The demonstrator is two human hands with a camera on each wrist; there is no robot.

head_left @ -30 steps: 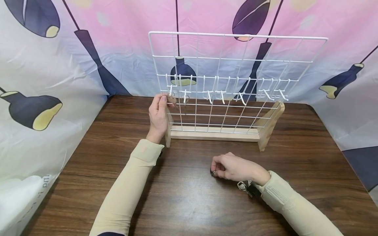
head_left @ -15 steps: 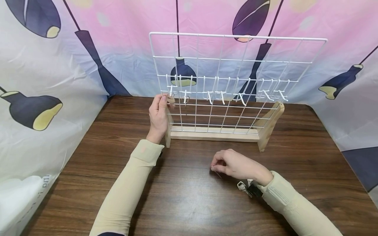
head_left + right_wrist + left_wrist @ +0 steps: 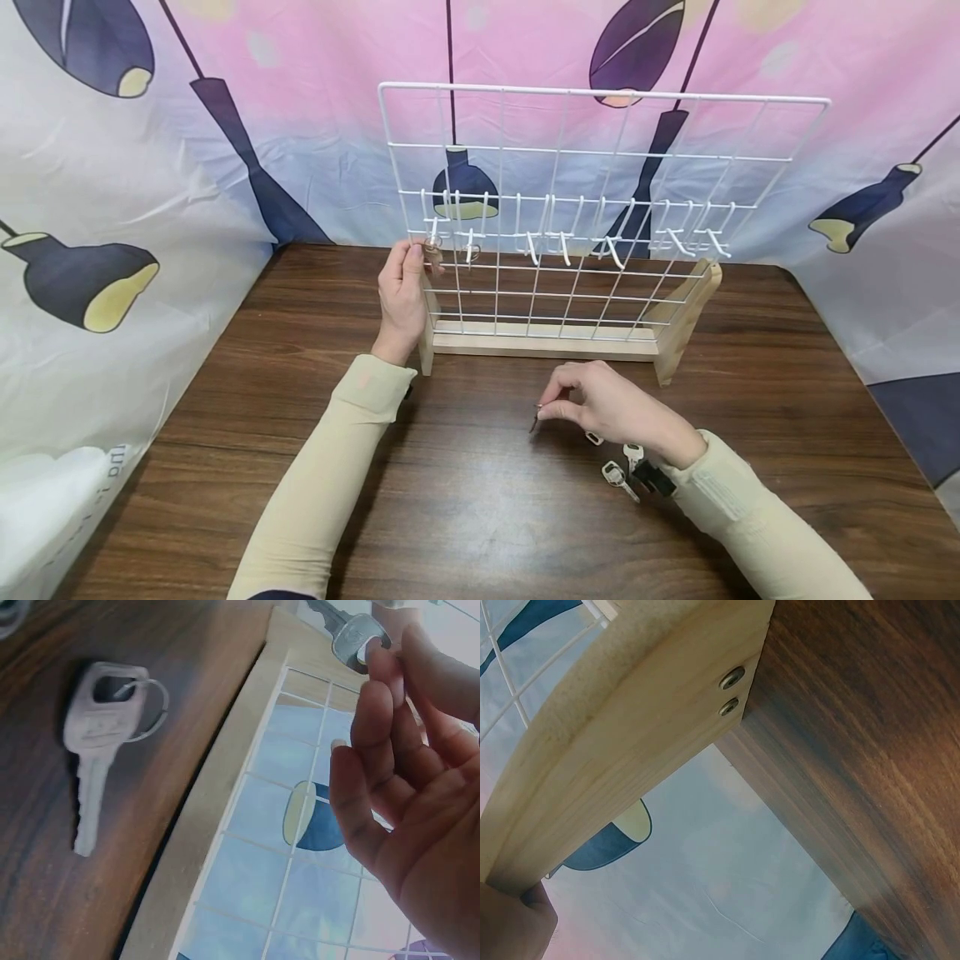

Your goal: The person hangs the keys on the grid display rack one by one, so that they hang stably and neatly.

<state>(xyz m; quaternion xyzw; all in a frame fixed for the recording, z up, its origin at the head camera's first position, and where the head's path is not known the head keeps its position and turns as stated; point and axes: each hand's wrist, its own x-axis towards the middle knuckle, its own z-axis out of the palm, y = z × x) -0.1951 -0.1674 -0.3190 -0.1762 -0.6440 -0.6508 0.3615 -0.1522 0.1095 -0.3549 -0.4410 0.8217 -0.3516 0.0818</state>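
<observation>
My left hand (image 3: 402,292) grips the upper left end of a rack, a white wire grid (image 3: 525,87) on a wooden stand. In the left wrist view, part of that hand (image 3: 514,930) shows at the tip of the wooden side piece (image 3: 645,727). Between thumb and fingers, my right hand (image 3: 618,404) pinches a metal key (image 3: 356,637) near its head, above the table in front of the rack. Beneath this hand lies another key (image 3: 105,724) with a thin ring. A key (image 3: 435,254) hangs from the leftmost hook, beside my left fingers.
Several white hooks (image 3: 566,248) run in a row along the grid; a ring (image 3: 472,252) hangs on the second. More keys (image 3: 619,481) lie on the brown table (image 3: 465,508) near my right wrist. A printed curtain (image 3: 315,108) stands behind.
My right hand has risen from the tabletop and moved slightly toward the rack, with the key in its pinch. Another key on the table has come into view below it. The left hand stays put.
</observation>
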